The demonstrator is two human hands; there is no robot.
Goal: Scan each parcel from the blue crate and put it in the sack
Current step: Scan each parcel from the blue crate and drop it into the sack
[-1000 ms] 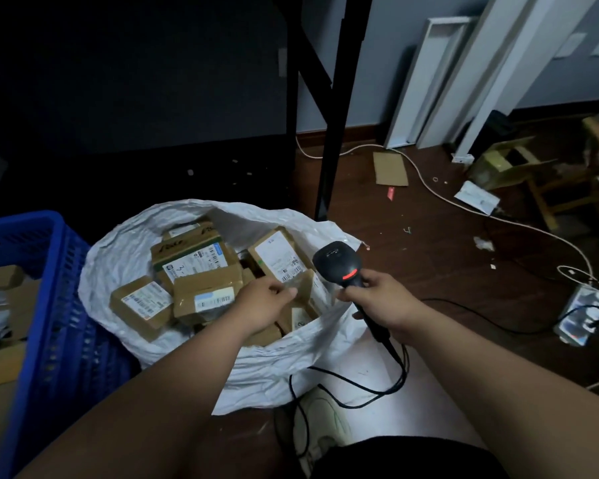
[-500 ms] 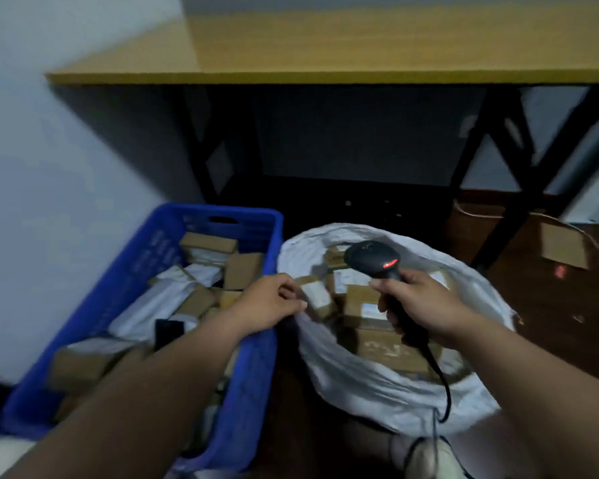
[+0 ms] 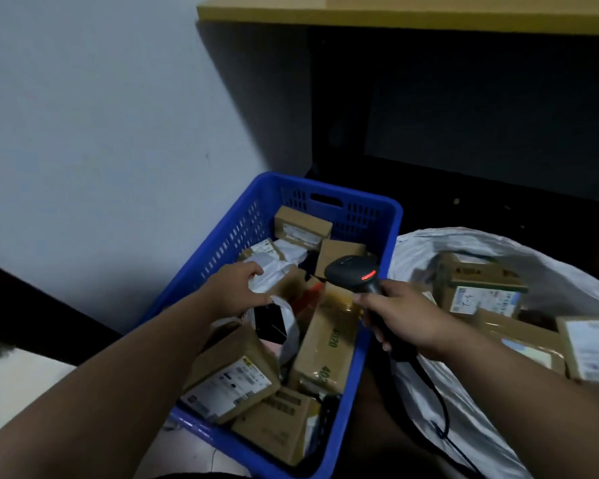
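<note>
The left hand [image 3: 234,293] was seen reaching into the blue crate [image 3: 377,216], fingers curled at a soft white poly-bag parcel [image 3: 277,271]; a closed grip could not be confirmed. The right hand [image 3: 403,318] was clenched around the scanner [image 3: 355,276], beside the sack [image 3: 550,271]. The parcel was judged light, limp and slippery, best pinched at a gathered edge.

One blue crate [image 3: 393,216], one white sack [image 3: 464,402], one scanner [image 3: 355,273], two hands, many parcels uncountable.
</note>
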